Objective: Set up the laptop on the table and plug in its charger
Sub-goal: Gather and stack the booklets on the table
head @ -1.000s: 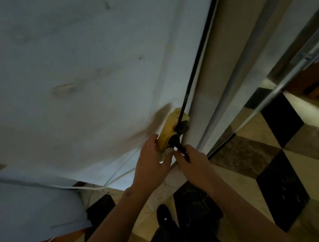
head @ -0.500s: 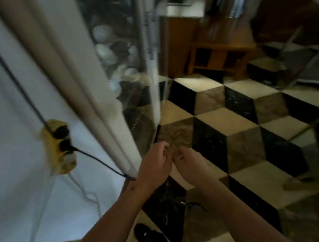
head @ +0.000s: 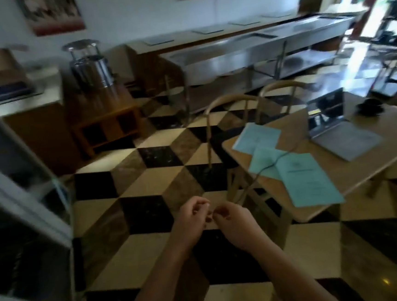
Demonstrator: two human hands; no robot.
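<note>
Head view: left hand (head: 193, 214) and right hand (head: 232, 219), low centre, loosely curled, grip unclear, near the charger cable (head: 255, 180) trailing to the open laptop (head: 337, 126) right; next probably checking its connection.

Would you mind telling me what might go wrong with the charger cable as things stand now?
The cable hangs off the table edge across open floor, so a foot could snag it. A snag might drag the open laptop or the blue papers it crosses off the table.
</note>
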